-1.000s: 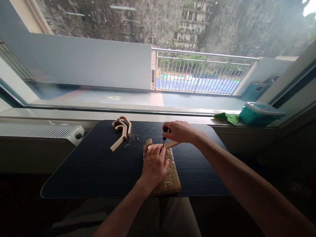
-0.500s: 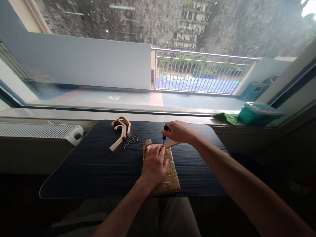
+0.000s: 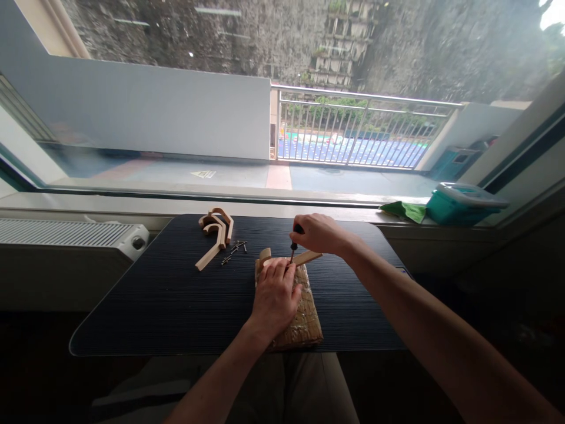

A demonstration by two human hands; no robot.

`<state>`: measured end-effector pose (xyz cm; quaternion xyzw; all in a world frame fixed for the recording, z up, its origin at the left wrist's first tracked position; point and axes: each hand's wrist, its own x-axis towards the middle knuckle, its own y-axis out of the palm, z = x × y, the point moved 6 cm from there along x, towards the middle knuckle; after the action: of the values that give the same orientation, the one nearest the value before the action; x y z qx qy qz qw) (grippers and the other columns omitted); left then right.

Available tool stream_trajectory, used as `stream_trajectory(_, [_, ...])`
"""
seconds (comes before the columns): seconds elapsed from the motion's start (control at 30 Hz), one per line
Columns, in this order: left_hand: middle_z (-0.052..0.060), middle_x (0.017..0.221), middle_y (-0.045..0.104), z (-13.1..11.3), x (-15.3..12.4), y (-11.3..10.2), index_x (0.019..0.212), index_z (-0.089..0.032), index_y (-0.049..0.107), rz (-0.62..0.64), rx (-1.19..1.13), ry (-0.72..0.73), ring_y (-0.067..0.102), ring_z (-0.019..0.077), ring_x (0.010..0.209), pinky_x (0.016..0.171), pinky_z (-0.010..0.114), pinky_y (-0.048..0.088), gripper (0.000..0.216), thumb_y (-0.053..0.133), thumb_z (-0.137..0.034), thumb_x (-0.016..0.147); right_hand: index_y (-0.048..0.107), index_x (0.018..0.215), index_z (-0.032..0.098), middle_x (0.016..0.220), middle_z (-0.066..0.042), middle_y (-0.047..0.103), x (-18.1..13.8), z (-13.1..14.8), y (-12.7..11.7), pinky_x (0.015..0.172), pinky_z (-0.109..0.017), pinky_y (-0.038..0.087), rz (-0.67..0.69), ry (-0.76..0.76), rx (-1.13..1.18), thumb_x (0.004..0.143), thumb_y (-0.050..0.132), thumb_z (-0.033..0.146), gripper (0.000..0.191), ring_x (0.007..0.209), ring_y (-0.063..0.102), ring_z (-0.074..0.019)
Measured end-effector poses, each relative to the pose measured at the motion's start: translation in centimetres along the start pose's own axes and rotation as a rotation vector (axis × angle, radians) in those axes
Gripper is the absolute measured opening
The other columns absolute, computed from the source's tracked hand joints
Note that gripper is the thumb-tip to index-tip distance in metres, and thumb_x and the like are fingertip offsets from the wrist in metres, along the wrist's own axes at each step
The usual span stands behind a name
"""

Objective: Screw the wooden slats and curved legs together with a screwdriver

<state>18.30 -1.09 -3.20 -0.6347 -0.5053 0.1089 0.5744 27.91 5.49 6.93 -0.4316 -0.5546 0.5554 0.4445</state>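
My right hand [image 3: 320,234] is wrapped round the dark handle of a screwdriver [image 3: 293,245]. The tool stands nearly upright, its shaft pointing down at a pale curved wooden piece [image 3: 308,258]; my fingers hide the tip. With its fingers over that piece, my left hand [image 3: 276,294] presses it onto a brown block wrapped in clear tape [image 3: 309,327], which looks like cardboard. One end of the wood shows left of my fingertips, and a straight arm of it sticks out to the right. Whether a screw sits under the tip, I cannot see.
Several similar bent wooden pieces [image 3: 212,253] lie at the back left of the black table [image 3: 176,312]. Beside them are several loose screws [image 3: 233,250]. On the windowsill stand a teal lidded box [image 3: 459,206] and a green cloth [image 3: 402,211]. A radiator [image 3: 70,235] is at left.
My right hand has turned and shifted very slightly on the screwdriver. The left hand, the wooden piece and the block have stayed where they were.
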Motion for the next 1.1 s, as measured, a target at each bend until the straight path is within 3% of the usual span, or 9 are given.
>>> stream_trajectory(0.13, [0.012, 0.124, 0.051, 0.00, 0.05, 0.04, 0.119, -0.013, 0.052, 0.007, 0.012, 0.002, 0.041, 0.0269, 0.121, 0.107, 0.047, 0.030, 0.038, 0.050, -0.026, 0.083, 0.064, 0.086, 0.019, 0.082, -0.008, 0.067, -0.06, -0.17, -0.02, 0.052, -0.027, 0.029, 0.029, 0.037, -0.044, 0.082, 0.042, 0.041, 0.032, 0.069, 0.058, -0.0186])
stream_trajectory(0.37, [0.012, 0.123, 0.052, -0.05, 0.15, -0.05, 0.119, -0.013, 0.052, 0.018, 0.023, -0.001, 0.042, 0.0264, 0.120, 0.107, 0.045, 0.031, 0.039, 0.052, -0.027, 0.082, 0.063, 0.090, 0.023, 0.084, -0.001, 0.068, -0.20, 0.57, -0.42, 0.054, -0.023, 0.031, 0.055, -0.172, 0.109, 0.077, 0.049, 0.029, 0.021, 0.067, 0.055, -0.0121])
stream_trajectory(0.63, [0.012, 0.124, 0.051, -0.03, 0.11, -0.07, 0.119, -0.014, 0.052, 0.008, 0.016, 0.003, 0.042, 0.0266, 0.120, 0.106, 0.047, 0.031, 0.038, 0.051, -0.027, 0.083, 0.065, 0.084, 0.018, 0.081, -0.010, 0.067, 0.18, 0.34, -0.08, 0.052, -0.027, 0.029, 0.040, 0.012, -0.043, 0.084, 0.038, 0.047, 0.040, 0.068, 0.058, -0.0186])
stream_trajectory(0.83, [0.011, 0.124, 0.051, -0.14, 0.10, -0.19, 0.119, -0.015, 0.051, 0.008, 0.012, 0.000, 0.042, 0.0267, 0.121, 0.106, 0.048, 0.031, 0.038, 0.051, -0.026, 0.082, 0.064, 0.089, 0.025, 0.084, -0.001, 0.068, -0.30, 0.36, -0.51, 0.053, -0.024, 0.030, 0.043, -0.100, 0.077, 0.079, 0.048, 0.039, 0.023, 0.066, 0.055, -0.0134])
stream_trajectory(0.93, [0.012, 0.123, 0.052, -0.10, 0.10, -0.19, 0.119, -0.015, 0.052, 0.002, 0.006, -0.001, 0.042, 0.0269, 0.120, 0.106, 0.048, 0.031, 0.038, 0.051, -0.026, 0.082, 0.065, 0.088, 0.023, 0.085, -0.002, 0.068, -0.35, 0.26, -0.62, 0.055, -0.024, 0.031, 0.037, -0.138, 0.100, 0.081, 0.046, 0.033, 0.023, 0.068, 0.056, -0.0128])
stream_trajectory(1.1, [0.012, 0.123, 0.052, -0.07, 0.13, -0.11, 0.119, -0.015, 0.052, 0.001, 0.011, 0.011, 0.042, 0.0268, 0.120, 0.106, 0.048, 0.032, 0.038, 0.051, -0.026, 0.082, 0.066, 0.089, 0.018, 0.085, -0.009, 0.068, 0.18, -0.05, -0.11, 0.056, -0.026, 0.032, 0.025, -0.006, -0.010, 0.086, 0.041, 0.045, 0.037, 0.073, 0.059, -0.0180])
